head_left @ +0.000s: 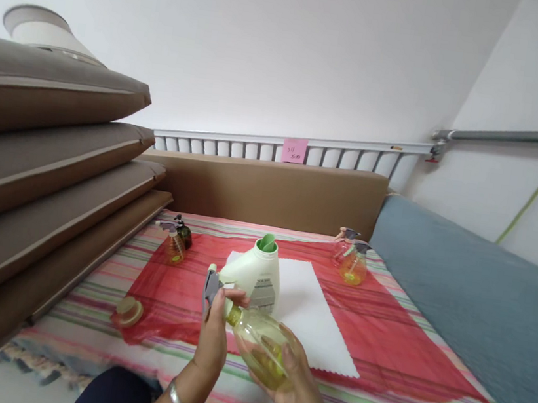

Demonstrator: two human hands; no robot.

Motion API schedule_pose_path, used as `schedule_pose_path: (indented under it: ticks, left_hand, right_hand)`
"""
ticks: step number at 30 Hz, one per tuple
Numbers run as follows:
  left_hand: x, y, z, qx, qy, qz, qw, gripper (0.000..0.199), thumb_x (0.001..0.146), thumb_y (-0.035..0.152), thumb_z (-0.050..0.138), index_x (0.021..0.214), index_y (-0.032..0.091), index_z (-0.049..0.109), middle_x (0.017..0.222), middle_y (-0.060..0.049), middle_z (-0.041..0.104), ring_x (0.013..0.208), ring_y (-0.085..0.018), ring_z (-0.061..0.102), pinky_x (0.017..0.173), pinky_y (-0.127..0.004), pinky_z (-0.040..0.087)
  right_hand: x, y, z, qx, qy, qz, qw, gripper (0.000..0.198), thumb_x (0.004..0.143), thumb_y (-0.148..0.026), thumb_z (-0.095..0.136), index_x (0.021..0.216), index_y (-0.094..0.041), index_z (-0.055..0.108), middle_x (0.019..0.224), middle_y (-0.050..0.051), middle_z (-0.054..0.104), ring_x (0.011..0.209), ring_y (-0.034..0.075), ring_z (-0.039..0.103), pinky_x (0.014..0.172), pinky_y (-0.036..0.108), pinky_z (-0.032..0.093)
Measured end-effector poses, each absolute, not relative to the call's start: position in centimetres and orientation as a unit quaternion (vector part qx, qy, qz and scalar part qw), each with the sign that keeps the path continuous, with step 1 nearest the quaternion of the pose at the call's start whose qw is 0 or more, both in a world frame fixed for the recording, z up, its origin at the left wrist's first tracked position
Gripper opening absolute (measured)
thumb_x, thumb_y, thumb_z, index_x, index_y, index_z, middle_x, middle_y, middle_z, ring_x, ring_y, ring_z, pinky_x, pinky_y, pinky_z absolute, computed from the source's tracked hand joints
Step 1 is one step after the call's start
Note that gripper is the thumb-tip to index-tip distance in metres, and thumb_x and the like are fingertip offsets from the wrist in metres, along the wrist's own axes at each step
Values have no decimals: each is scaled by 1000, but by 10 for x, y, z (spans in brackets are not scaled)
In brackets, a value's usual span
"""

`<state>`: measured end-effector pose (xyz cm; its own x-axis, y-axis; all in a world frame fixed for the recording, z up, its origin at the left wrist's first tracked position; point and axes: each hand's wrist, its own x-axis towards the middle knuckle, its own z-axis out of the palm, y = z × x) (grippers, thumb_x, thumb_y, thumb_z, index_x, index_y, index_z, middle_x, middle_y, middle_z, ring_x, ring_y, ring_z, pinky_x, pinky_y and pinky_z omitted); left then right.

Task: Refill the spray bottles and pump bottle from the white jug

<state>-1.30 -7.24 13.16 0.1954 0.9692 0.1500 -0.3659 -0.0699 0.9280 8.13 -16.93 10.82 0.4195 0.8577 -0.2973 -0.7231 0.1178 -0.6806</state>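
Observation:
A clear yellow-tinted spray bottle [258,339] is tilted between my two hands, with some yellow liquid low in it. My left hand [218,324] closes around its grey and pale green trigger head [211,290] at the neck. Around the body of the bottle my right hand [291,366] is wrapped. Just behind stands a large pale green jug [257,272] with an uncovered mouth and a green spout; the spray bottle and my left fingers hide its lower part. A round beige cap [128,311] lies to the left on the red cloth.
A white scalloped sheet [321,331] lies on red sheer cloth [389,343] over a striped cover. Spray bottles stand at the left [174,245] and right [354,265]. Stacked brown cushions [54,180] border the left, a blue backrest [463,306] the right.

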Motion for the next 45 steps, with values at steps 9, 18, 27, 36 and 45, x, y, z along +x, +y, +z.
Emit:
schedule_pose_path:
  ticks: [9, 18, 27, 36, 45]
  left_hand:
    - [-23, -70, 146, 458, 269, 581, 616, 44, 82, 52, 40, 74, 18, 67, 79, -7, 67, 86, -23, 60, 88, -38, 42]
    - [-25, -69, 158, 417, 269, 550, 672, 42, 76, 53, 48, 75, 15, 67, 72, -6, 66, 76, -20, 62, 80, -35, 46]
    - [-17, -81, 152, 398, 277, 535, 692, 39, 78, 51, 49, 68, 16, 62, 69, -6, 66, 71, -18, 60, 75, -32, 45]
    - [-16, -90, 153, 419, 249, 548, 680, 32, 79, 44, 51, 66, 16, 61, 73, -5, 65, 83, -20, 60, 89, -37, 39]
    - [-21, -85, 158, 407, 233, 510, 721, 33, 78, 43, 52, 60, 16, 58, 68, -5, 64, 74, -19, 60, 80, -33, 44]
  right_hand:
    - [75, -180, 128, -421, -93, 517, 740, 73, 54, -52, 76, 117, -31, 45, 111, 8, 62, 92, 31, 63, 75, 45, 48]
    - [69, -179, 131, -397, -91, 514, 755, 74, 55, -52, 76, 117, -29, 43, 120, 10, 55, 97, 33, 61, 82, 50, 46]
    - [67, -170, 115, -380, -95, 520, 759, 71, 55, -52, 76, 115, -28, 46, 114, 10, 57, 87, 30, 63, 74, 48, 49]
    - [64, -183, 131, -410, -105, 531, 734, 70, 60, -58, 70, 118, -28, 45, 113, 9, 56, 94, 27, 61, 77, 43, 48]
    - [66, -197, 125, -392, -178, 587, 686, 100, 54, -42, 80, 135, -37, 21, 129, 11, 48, 102, 26, 59, 78, 43, 49]
